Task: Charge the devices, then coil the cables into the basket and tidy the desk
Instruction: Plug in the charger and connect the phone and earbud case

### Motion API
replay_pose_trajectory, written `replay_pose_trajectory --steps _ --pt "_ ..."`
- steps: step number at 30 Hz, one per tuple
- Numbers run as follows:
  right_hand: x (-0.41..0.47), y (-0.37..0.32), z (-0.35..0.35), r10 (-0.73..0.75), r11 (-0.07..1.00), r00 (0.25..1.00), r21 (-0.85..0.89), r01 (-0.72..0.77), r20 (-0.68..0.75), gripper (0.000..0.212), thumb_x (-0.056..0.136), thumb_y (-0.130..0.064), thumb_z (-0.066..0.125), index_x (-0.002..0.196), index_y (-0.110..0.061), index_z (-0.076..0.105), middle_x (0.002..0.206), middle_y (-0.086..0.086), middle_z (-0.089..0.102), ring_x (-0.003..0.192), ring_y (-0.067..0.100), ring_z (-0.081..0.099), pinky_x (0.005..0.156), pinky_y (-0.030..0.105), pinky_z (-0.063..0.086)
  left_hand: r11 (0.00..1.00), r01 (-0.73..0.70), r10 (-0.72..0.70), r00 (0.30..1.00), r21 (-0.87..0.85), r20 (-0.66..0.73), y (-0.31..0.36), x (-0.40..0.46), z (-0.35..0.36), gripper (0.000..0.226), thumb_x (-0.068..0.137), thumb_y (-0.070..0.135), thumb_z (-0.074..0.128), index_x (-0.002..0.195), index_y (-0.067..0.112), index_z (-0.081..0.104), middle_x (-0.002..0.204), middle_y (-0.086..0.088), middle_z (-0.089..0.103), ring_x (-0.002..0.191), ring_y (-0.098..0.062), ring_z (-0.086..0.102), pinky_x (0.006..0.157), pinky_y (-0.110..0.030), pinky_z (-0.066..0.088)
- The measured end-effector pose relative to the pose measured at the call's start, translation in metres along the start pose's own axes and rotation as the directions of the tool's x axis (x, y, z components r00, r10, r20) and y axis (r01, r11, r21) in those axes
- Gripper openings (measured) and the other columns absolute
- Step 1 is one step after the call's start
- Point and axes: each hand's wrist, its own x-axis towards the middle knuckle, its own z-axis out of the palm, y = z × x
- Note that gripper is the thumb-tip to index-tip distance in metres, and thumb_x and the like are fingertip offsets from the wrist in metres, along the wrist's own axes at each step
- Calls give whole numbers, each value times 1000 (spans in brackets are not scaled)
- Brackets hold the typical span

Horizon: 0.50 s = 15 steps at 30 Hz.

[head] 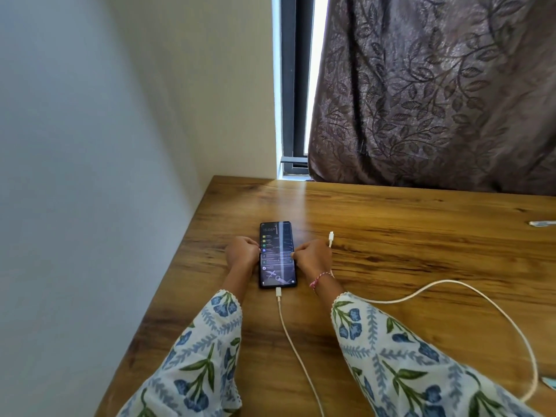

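Observation:
A black phone (277, 254) lies face up on the wooden desk (406, 251), its screen lit. A white cable (293, 341) is plugged into its near end and runs toward me. My left hand (242, 251) is curled against the phone's left edge and my right hand (311, 255) against its right edge, gripping the phone from both sides. A second white cable (481, 299) loops across the desk on the right; its free plug (331, 237) pokes up just beyond my right hand.
A brown leaf-patterned curtain (436, 94) hangs behind the desk's far edge beside a window frame (293, 85). A white wall (90, 145) runs along the desk's left side. A small white item (541, 223) lies at the far right, and a light-blue thing (549, 383) at the right edge.

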Motion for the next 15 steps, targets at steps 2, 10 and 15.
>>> replay_pose_trajectory --steps 2,10,15 --pt "-4 2 -5 -56 998 998 -19 56 -5 10 83 -10 63 80 -10 72 86 8 72 81 21 67 72 36 58 996 -67 67 998 50 14 6 -9 0 9 86 8 61 81 11 67 96 -10 71 88 -24 67 76 -34 56" --pt "-9 25 -81 -262 965 950 -62 255 -168 17 91 -19 53 94 -15 69 91 -3 67 79 9 57 55 17 35 895 -446 443 892 23 85 61 -71 54 24 90 18 55 109 7 62 99 -12 66 88 -21 60 81 -33 49" --pt "1 79 -157 -241 967 919 -153 201 -311 14 91 -19 55 94 -16 69 99 4 68 89 21 64 72 32 53 847 -529 486 810 51 328 97 -134 130 24 92 16 55 113 8 61 107 -8 65 95 -19 58 79 -28 42"
